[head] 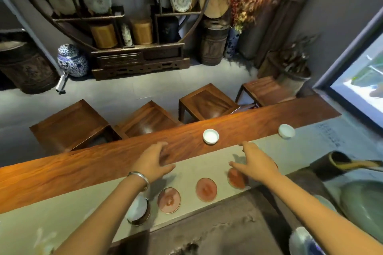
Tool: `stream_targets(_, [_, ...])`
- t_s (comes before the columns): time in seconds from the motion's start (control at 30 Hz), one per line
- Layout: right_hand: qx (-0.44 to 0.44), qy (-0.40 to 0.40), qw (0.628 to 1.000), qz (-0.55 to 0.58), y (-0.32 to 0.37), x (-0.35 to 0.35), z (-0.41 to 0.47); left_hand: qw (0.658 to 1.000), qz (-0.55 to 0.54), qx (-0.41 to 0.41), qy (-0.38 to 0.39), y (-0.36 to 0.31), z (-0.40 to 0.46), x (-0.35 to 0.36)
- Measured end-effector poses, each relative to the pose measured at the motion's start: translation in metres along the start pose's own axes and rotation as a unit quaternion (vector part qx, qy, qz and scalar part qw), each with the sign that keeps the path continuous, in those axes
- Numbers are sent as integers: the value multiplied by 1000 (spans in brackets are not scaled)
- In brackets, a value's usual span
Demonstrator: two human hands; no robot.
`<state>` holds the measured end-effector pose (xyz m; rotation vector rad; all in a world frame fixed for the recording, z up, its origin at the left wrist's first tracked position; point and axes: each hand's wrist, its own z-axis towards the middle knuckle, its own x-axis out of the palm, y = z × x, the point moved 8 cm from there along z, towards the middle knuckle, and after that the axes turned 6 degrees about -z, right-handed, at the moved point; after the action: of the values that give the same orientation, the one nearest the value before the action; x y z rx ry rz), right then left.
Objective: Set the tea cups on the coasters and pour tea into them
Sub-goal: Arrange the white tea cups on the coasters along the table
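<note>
Near edge: we see a dark mottled tea tray (217, 232) along the bottom, and a large green glazed bowl (364, 207) at the right
Cup on coaster: one white tea cup (137, 209) sits on a dark-rimmed coaster (143, 220), partly hidden under our left wrist
Bare coasters: three reddish round coasters lie in a row on the pale runner (87, 198); the left coaster (169, 200), the middle coaster (206, 189), and the right coaster (236, 178), which our right hand partly covers
Left hand: our left hand (154, 160) reaches forward with fingers spread and loose, holding nothing, fingertips over the edge of the wooden table (83, 170); a silver bangle (139, 178) circles the wrist
Right hand: our right hand (256, 163) also stretches out with fingers relaxed and apart, grasping nothing, above the runner
Loose cups: a white cup (210, 136) stands on the bare wood between and beyond the two hands, apart from every coaster; another white cup (286, 131) stands further right, at the seam of wood and runner
Right side: a dark holder (329, 163) with utensils lies tilted near the bowl
Beyond the table: four wooden stools (207, 103) stand in a row on the grey floor
Far wall: a round dark shelf unit (132, 18) holds plates and canisters, with a blue-and-white jar (71, 61) beside it
</note>
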<state>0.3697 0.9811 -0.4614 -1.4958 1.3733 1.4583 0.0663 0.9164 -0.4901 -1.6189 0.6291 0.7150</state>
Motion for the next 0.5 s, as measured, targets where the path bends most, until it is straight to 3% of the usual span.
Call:
stream_targets(0.27, [106,-35,993,37,-154,-28,31,998,36,18,47,-62,95,77])
stream_targets(0.5, [156,-12,986,52,-229,-22,78,997,61,-7,44,-74,137,108])
